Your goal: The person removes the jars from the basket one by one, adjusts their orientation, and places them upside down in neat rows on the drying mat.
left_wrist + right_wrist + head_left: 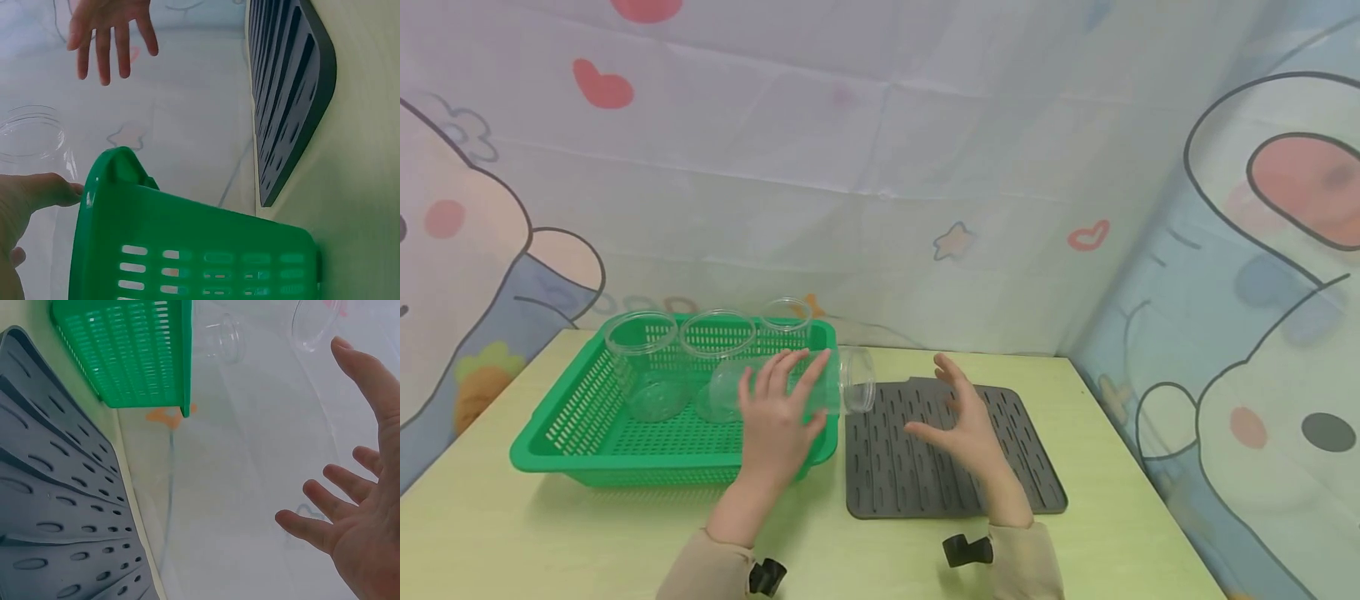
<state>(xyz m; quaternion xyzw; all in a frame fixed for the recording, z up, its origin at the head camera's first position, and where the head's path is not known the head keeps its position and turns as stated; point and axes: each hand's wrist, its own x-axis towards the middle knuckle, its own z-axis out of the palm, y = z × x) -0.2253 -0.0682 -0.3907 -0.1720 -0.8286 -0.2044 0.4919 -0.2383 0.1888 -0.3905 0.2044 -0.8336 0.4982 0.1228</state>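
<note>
My left hand [775, 425] grips a tall clear cup [855, 381], which lies sideways above the right part of the green basket [673, 467]. One end of this cup reaches past the basket's right rim. In the left wrist view the left thumb [47, 190] shows beside the rim. To the right, my right hand [966, 425] hovers over the grey drying mat [887, 483] with fingers spread and holds nothing. The right wrist view shows that same hand [375, 519] with thumb and fingers apart.
Inside the basket, more clear cups stand mouth up: one at the left [640, 333], one in the middle [717, 333] and a narrower one [786, 315] behind. Basket and mat sit side by side on a pale yellow table [1120, 500]. A printed cloth [880, 167] hangs behind.
</note>
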